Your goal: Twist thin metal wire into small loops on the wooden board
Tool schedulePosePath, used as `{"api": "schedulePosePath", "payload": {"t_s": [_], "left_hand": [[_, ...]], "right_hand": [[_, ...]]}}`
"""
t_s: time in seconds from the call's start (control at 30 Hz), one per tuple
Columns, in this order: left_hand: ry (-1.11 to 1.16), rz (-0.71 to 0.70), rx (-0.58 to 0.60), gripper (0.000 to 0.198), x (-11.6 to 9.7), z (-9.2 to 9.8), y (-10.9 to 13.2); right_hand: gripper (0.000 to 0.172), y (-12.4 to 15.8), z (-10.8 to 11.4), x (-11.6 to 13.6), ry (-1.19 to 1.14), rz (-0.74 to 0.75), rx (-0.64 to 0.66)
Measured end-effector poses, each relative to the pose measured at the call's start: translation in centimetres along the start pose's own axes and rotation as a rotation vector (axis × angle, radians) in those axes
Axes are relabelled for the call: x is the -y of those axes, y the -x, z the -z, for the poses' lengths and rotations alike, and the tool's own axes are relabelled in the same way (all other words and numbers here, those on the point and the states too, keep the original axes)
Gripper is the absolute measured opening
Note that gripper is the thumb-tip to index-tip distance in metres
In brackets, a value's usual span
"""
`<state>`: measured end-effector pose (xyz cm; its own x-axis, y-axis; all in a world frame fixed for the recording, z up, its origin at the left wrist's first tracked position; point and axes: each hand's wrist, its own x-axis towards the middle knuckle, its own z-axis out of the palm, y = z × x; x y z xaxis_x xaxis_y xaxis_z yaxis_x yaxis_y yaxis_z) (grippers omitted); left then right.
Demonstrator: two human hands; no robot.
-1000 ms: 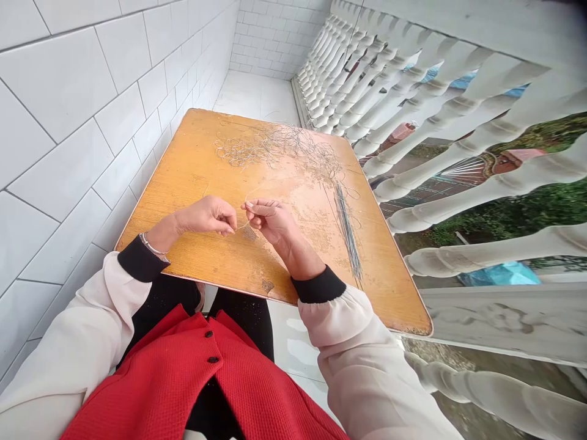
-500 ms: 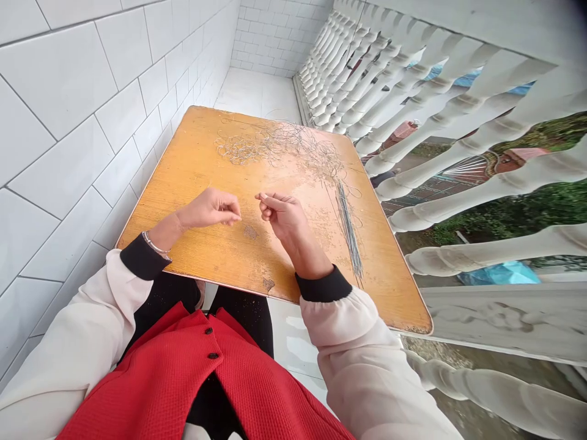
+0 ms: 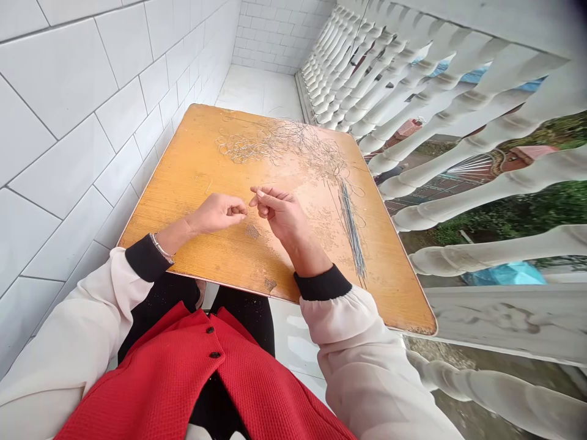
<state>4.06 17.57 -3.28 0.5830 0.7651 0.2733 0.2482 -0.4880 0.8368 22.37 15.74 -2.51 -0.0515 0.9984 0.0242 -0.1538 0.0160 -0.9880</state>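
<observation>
My left hand [image 3: 221, 212] is closed in a pinch above the near half of the wooden table. Just above it a faint, thin curved piece of wire [image 3: 210, 184] shows against the wood. My right hand [image 3: 279, 209] pinches too, thumb against fingertips, close beside the left; the thin wire between the two hands is barely visible. To the right lies a bundle of straight grey wires [image 3: 352, 231]. Farther back, a loose heap of bent wire loops [image 3: 245, 146] spreads into a tangle of thin wire [image 3: 302, 140].
The wooden table [image 3: 169, 177] has worn patches and rounded corners. A white tiled wall [image 3: 59, 153] runs close along the left. White balusters [image 3: 440, 250] stand along the right side, with greenery and a blue sheet [image 3: 504, 273] beyond.
My left hand has moved right, nearer my right hand, with its fingers curled more. My right hand has shifted slightly left. The heap and bundle lie as before.
</observation>
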Motion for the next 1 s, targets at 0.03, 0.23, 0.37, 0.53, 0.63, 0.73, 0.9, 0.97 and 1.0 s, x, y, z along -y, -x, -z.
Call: {"api": "schedulePosePath", "payload": {"t_s": [0.03,0.23,0.37,0.53,0.63,0.73,0.9,0.97,1.0], "left_hand": [[-0.003,0.005,-0.004,0.006,0.0,0.0,0.0],[0.018,0.024,0.030,0.010,-0.3,-0.2,0.0],[0.006,0.013,0.073,0.012,-0.6,-0.3,0.1],[0.009,-0.039,0.137,0.013,-0.4,0.1,0.2],[0.016,-0.070,0.147,0.017,-0.1,0.3,0.2],[-0.012,-0.081,0.135,0.018,0.1,0.1,0.2],[-0.075,-0.049,0.076,0.015,0.2,-0.2,0.2],[-0.097,-0.049,0.060,0.013,0.2,-0.2,0.2],[-0.111,-0.051,0.057,0.013,0.3,-0.2,0.2]], "right_hand": [[0.028,0.0,0.1,0.2,0.001,0.002,0.004],[0.040,0.2,0.0,1.0,0.021,0.010,0.029],[0.041,0.3,-0.2,0.9,0.057,0.028,0.029],[0.038,0.2,-0.2,0.9,0.101,-0.008,0.030],[0.037,0.1,0.1,1.0,0.147,-0.038,0.033],[0.037,0.0,0.4,1.3,0.164,-0.038,0.033],[0.032,0.1,0.6,1.4,0.086,-0.041,0.020],[0.032,0.1,0.6,1.3,0.040,-0.049,0.026],[0.032,0.1,0.6,1.2,0.021,-0.051,0.030]]}}
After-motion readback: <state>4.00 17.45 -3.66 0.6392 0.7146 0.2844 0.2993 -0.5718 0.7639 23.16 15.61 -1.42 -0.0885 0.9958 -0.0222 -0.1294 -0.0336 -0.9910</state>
